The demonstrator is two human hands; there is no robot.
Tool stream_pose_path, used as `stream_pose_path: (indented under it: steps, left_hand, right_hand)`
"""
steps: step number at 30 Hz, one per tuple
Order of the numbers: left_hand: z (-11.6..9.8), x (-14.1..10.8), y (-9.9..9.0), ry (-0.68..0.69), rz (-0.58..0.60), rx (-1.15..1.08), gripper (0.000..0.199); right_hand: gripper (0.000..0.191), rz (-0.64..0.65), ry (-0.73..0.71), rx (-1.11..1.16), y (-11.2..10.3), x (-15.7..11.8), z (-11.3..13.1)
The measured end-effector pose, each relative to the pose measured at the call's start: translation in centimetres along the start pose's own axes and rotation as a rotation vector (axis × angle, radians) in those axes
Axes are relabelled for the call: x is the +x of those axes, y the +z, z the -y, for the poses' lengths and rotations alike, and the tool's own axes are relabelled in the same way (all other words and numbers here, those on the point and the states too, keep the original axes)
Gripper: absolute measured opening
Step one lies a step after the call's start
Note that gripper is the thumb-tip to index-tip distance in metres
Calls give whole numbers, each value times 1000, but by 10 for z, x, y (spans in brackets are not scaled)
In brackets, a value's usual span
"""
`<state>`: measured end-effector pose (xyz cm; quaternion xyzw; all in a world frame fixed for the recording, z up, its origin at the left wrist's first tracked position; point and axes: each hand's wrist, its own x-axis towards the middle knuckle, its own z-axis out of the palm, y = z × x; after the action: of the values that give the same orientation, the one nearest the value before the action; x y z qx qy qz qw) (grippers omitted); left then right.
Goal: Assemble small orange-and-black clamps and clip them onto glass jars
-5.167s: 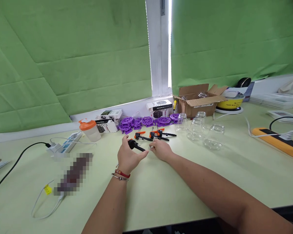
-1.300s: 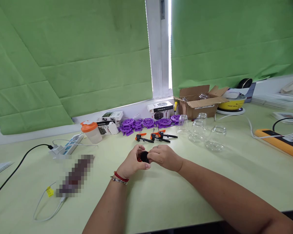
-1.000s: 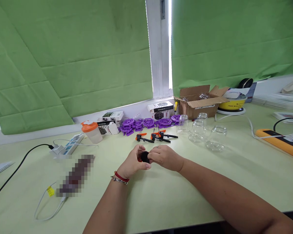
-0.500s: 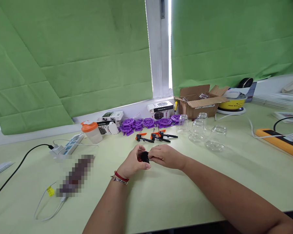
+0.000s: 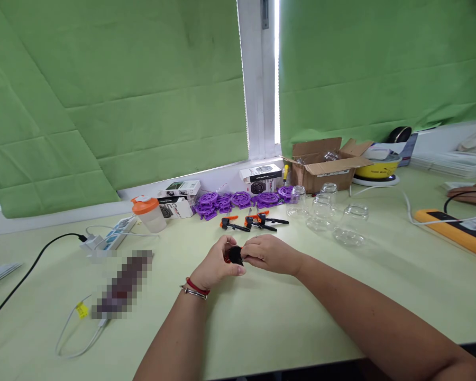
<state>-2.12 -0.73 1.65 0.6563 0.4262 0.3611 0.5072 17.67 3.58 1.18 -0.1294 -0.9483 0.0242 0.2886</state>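
One black-and-orange round part (image 5: 235,255) could slip onto the table (image 5: 277,328) if your left hand (image 5: 217,265) eases while your right hand (image 5: 270,255) pushes off-centre. It sits between both hands: your left curls round it, thumb nearest you, and your right pinches its right-hand edge, the exact contact hidden by your fingers. Beyond lie three black-and-orange levered pieces (image 5: 235,227).

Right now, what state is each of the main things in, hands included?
Left hand, curled around the black part
Right hand, pinching at its edge
Black part, held, partly hidden
Cardboard box, open
Shaker bottle, upright, lidded
Clear jars, standing
Black-and-orange tools, lying down
Purple wheels, bunched in a row
Green blinds, drawn down
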Motion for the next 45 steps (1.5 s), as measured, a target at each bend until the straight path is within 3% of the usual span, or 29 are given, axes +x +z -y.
stream_pose_path:
  steps: [26,36,45]
  left_hand:
    - [-2,0,1,-1,-6,11,57]
    - [-1,-1,-2,2,-65,3,57]
    - [-1,-1,-3,8,-89,44,57]
  right_hand:
    - [23,-47,2,-117,7,-2,-2]
    - [13,-38,92,28,1,-3,-2]
    - [18,-8,171,89,-5,-2,3]
